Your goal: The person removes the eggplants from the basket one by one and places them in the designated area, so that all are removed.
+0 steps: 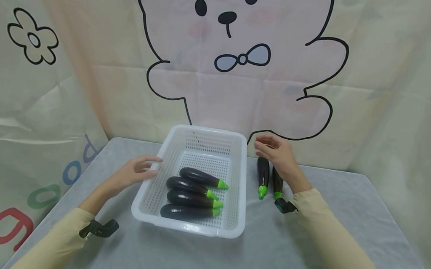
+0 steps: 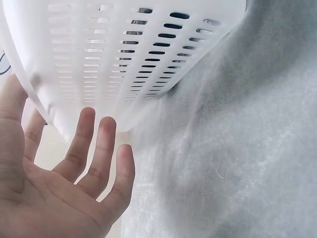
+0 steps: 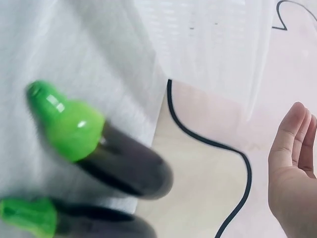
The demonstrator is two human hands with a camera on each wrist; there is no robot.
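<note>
A white plastic basket [image 1: 232,233] with slotted walls holds several dark eggplants [image 1: 191,198] with green stems, lying side by side. My left hand [image 1: 134,172] touches the basket's left rim, its fingers loosely spread; in the left wrist view, fingers [image 2: 105,144] stand beside the perforated outer wall. My right hand [image 1: 276,154] is raised past the basket's right side, fingers relaxed and holding nothing. Under it, one eggplant [image 1: 263,174] lies on the table, stem toward me. A second eggplant [image 1: 277,183] lies to its right, partly hidden by that hand.
A pale grey cloth covers the table [image 1: 190,259]. Behind it hangs a cream sheet [image 1: 372,121] with a cartoon bear [image 1: 226,89], close to the basket's far rim. Black straps with small devices [image 1: 99,228] sit on both wrists.
</note>
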